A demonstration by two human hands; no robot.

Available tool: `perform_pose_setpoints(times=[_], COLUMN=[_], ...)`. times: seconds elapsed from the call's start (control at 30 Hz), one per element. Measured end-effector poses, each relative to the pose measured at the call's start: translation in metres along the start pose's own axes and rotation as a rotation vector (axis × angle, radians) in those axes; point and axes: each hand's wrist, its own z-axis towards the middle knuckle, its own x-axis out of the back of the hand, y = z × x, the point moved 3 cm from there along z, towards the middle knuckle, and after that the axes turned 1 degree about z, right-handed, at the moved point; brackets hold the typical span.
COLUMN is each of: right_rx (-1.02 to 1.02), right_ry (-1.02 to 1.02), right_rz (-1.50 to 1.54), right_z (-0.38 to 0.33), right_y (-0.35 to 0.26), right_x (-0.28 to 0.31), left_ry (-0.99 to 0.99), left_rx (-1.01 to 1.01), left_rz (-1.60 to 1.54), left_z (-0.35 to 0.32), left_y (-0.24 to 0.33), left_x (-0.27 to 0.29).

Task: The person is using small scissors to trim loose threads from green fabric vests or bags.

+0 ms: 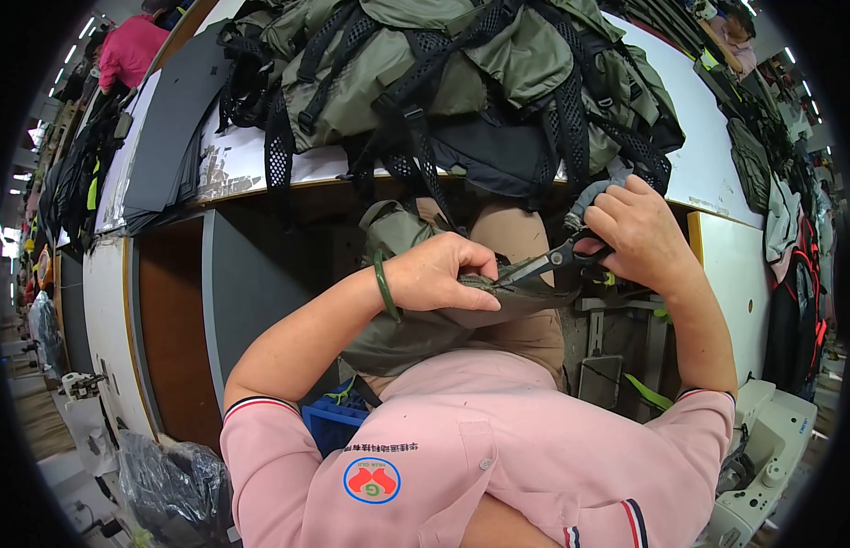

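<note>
My left hand (434,272), with a green bangle at its wrist, pinches the edge of an olive-green fabric piece (397,340) lying across my lap. Its thumb and forefinger close on the cloth. Dark-handled scissors (533,268) sit in my right hand (639,233), their blades pointing left along the fabric near my left fingertips. Whether the blades touch the cloth, I cannot tell. A bunched grey cloth (591,196) shows beside my right knuckles. Part of the fabric is hidden beneath my left hand.
Olive backpacks (525,68) with black mesh straps heap over the white tabletop (703,164) ahead. Dark grey sheets (169,119) stack at the left. A blue crate (332,422) stands low beside me, and a white sewing machine (763,457) at lower right. Other people work farther back.
</note>
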Motion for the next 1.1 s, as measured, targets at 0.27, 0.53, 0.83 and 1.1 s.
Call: perform_pose_setpoints(times=[0.27,0.53,0.83,1.1], right_rx=[-0.047,-0.380,-0.277,-0.145], right_ry=[0.006,-0.114,-0.150,0.033], right_rz=[0.123,1.136,1.195,0.643], right_z=[-0.005,-0.009,-0.013,-0.017], right_y=[0.003,-0.030,-0.056,-0.046], right_x=[-0.010,-0.040,-0.053,-0.027], left_ry=[0.004,0.106,0.656,0.627], left_rx=[0.001,-0.063,-0.720,-0.772], left_rz=[-0.026,-0.063,0.829,0.815], left_z=[-0.002,-0.005,-0.033,-0.039], left_y=[-0.001,0.004,0.010,0.004], left_x=[0.000,-0.004,-0.015,-0.017])
